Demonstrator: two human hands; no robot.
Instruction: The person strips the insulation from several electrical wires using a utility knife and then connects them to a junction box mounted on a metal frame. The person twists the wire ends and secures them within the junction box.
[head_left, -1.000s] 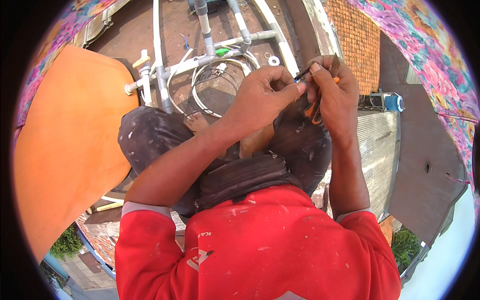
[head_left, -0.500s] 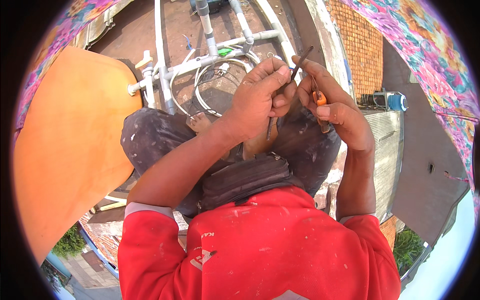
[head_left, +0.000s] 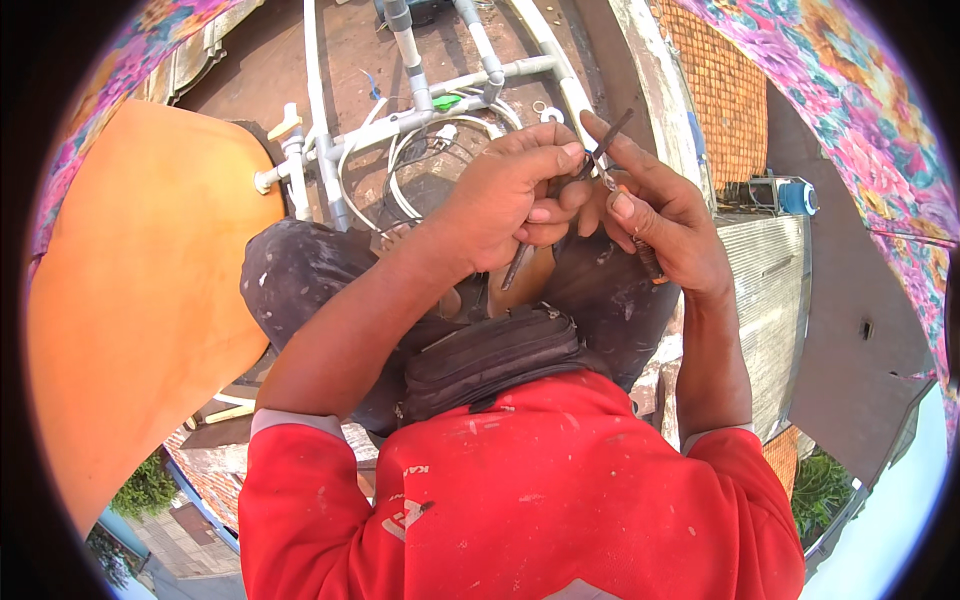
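My left hand [head_left: 500, 200] pinches a thin dark strip [head_left: 613, 135] that slants up past its fingertips; the lower end comes out beneath the palm. I cannot tell whether it is a cable or a flat blade. In my right hand [head_left: 672, 222] is a small orange-handled tool [head_left: 650, 260], mostly covered by the fingers. The tool's bright metal tip [head_left: 606, 178] meets or lies close to the strip beside my left fingertips. My right index finger stretches up alongside the strip. Both hands are held close together above my bent knees.
Grey-white pipes [head_left: 385, 128] form a frame ahead, with a tap [head_left: 288, 128] on the left. A white hose [head_left: 345, 175] and dark cord coil among them. A large orange tank [head_left: 150, 300] stands left. A black waist bag [head_left: 490, 355] sits on my lap. Tiled roofs [head_left: 715, 90] lie right.
My right hand has turned and moved slightly left, bringing the tool's metal tip up to the strip. The strip now leans more, its lower end shifted left.
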